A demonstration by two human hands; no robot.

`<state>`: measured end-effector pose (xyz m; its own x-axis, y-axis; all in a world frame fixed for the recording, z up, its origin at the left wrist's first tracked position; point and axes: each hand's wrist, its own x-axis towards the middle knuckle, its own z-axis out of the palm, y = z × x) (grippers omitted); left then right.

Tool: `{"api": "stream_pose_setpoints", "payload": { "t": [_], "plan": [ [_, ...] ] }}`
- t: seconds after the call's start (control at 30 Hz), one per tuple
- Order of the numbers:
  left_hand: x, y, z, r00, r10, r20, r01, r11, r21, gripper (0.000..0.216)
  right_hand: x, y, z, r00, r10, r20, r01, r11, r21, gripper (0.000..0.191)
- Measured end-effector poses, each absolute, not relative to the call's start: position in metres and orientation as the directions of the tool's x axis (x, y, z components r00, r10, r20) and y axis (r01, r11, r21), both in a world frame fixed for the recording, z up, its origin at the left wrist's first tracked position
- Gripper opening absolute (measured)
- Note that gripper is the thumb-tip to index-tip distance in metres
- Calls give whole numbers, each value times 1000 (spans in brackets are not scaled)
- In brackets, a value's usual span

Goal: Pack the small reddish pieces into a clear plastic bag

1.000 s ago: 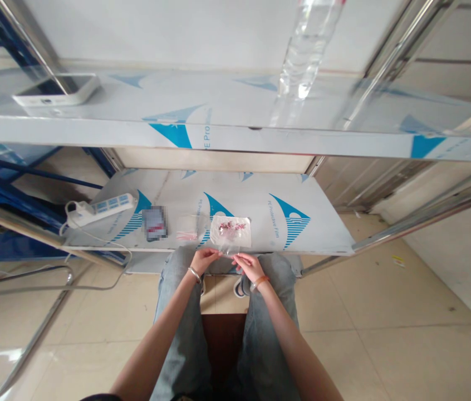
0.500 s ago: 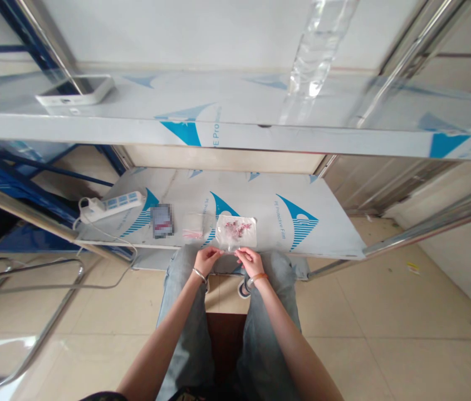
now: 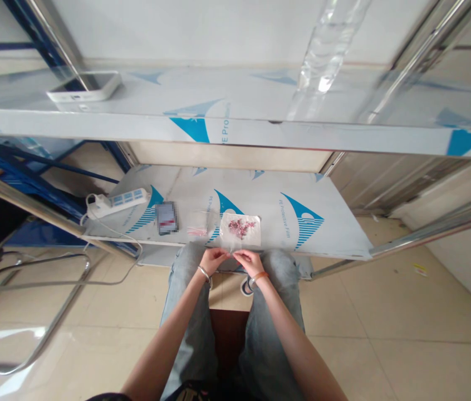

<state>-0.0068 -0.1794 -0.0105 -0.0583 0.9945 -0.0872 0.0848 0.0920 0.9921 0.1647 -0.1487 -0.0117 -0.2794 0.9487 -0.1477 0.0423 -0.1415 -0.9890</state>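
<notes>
My left hand [image 3: 214, 259] and my right hand [image 3: 249, 260] are close together just off the front edge of the lower shelf, above my knees. Each pinches what looks like a small clear plastic bag [image 3: 231, 248], blurred and mostly see-through. Right behind them lies a white sheet or shallow tray [image 3: 253, 238] with many small red and pink beads [image 3: 241, 227] heaped on it. To its left rests a stack of clear plastic bags [image 3: 197, 224] with pinkish-red stripes at the near end.
The lower shelf [image 3: 269, 195] also carries a pixelated dark item [image 3: 166, 218] and a white power strip [image 3: 121, 203] whose cable hangs over the edge. On the upper shelf [image 3: 252, 94] are a white box-like device [image 3: 89, 94] and a clear bottle [image 3: 329, 50]. A metal-framed chair [image 3: 52, 323] stands at left.
My hands have come closer together, narrowing the gap between the fingertips. The whole view has shifted slightly; the shelf items stay in place.
</notes>
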Motion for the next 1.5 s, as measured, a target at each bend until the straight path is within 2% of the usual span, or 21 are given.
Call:
{"api": "stream_pose_setpoints", "payload": {
  "t": [0.37,0.83,0.97,1.13,1.5],
  "plan": [
    [-5,-181,-6,-54,997,-55,274,67,959,21,167,-151,-21,-333,940,-73,99,-42,-994,24],
    [-4,-182,-11,-37,995,-87,116,91,989,24,164,-154,-24,-305,949,-83,71,-64,-995,29],
    [-5,-182,-10,-50,995,-81,148,87,985,19,162,-157,-30,-325,942,-89,76,-68,-995,27],
    [-4,-182,-8,-34,997,-73,233,79,969,13,161,-157,-42,-310,950,-36,122,3,-993,26],
    [-3,-183,-22,-61,995,-83,253,96,963,17,159,-160,-46,-283,959,2,193,59,-979,28]
  ]
}}
